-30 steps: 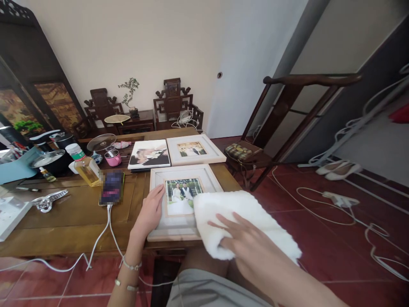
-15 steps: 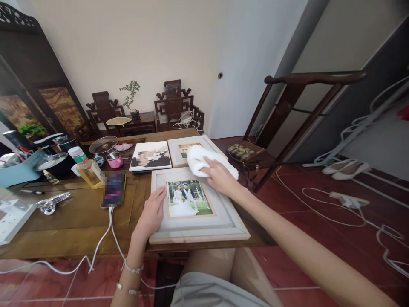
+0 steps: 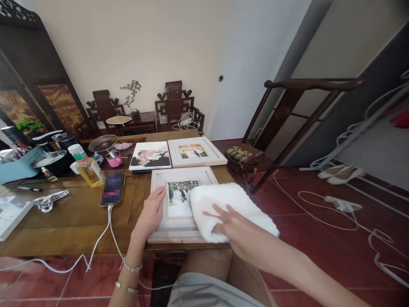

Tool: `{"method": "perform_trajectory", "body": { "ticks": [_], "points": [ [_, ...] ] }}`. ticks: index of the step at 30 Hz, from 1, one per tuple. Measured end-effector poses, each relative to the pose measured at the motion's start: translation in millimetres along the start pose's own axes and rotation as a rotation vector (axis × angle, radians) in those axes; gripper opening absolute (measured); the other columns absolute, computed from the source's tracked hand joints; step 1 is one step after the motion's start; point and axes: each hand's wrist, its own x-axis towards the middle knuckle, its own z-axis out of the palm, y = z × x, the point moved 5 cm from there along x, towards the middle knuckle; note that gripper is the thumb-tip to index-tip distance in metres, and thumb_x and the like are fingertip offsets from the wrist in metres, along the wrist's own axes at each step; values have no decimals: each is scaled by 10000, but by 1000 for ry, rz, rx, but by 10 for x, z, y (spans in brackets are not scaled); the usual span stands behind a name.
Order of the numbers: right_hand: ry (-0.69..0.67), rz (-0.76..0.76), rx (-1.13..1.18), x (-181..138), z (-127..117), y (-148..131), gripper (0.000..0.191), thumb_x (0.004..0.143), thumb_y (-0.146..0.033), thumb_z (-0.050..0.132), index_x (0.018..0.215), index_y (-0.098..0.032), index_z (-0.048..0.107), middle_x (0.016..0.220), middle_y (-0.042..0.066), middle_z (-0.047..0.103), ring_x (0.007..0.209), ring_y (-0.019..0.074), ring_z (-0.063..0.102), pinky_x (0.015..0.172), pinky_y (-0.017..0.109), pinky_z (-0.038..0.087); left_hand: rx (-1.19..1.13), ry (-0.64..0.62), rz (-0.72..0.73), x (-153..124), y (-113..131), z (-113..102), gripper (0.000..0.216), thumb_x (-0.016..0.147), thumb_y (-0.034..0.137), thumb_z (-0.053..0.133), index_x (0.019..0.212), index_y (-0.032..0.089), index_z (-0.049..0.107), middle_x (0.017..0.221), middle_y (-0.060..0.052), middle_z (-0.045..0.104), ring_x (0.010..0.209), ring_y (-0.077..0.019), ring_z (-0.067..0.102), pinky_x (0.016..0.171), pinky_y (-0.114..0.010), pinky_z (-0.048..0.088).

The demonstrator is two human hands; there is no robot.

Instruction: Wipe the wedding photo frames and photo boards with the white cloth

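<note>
A light wooden picture frame [image 3: 159, 234] lies flat at the table's near edge, with a photo [image 3: 179, 202] of a couple outdoors in its middle. My left hand [image 3: 153, 213] rests on the frame's left side, its fingers stretched out flat beside the photo. In my right hand [image 3: 231, 226] is a folded white towel [image 3: 236, 198], pressed down on the frame's right part. The towel hides the photo's right side and the frame's right border, and hangs past the edge.
Behind lie a second frame [image 3: 204, 160] and a photo panel [image 3: 150, 155]. Left of them are a phone [image 3: 111, 187] on a white cable, a bottle [image 3: 86, 168], a pink cup [image 3: 114, 159] and a silver clip [image 3: 49, 200]. A wooden chair [image 3: 287, 102] stands right.
My right hand has moved the towel toward me and to the right, from the far border down over the frame's right side. The second frame is uncovered; my left hand has stayed put.
</note>
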Motion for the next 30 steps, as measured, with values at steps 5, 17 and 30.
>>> {"method": "perform_trajectory", "body": {
  "ticks": [5,17,30],
  "points": [
    [-28,-13,69,-106,73,-205,570,609,84,372,1021,-162,678,1444,74,406,1379,326,211,1093,579,223,17,-16,12,0,-1,6,434,928,175,310,1333,155,467,1432,-101,428,1338,-220,369,1114,-453,306],
    [349,59,-168,1058,-145,761,614,639,68,399,1192,-120,589,1456,152,368,1376,308,232,1064,570,251,5,3,63,-14,-53,21,430,930,179,325,1338,195,459,1413,-93,454,1334,-210,377,1111,-459,308],
    [-5,-151,59,102,-95,-213,541,574,86,383,931,-180,691,1344,114,525,1315,256,375,1065,489,310,-10,53,9,-3,-31,13,412,923,175,342,1303,163,500,1397,-102,474,1312,-218,411,1103,-447,328]
  ]
}}
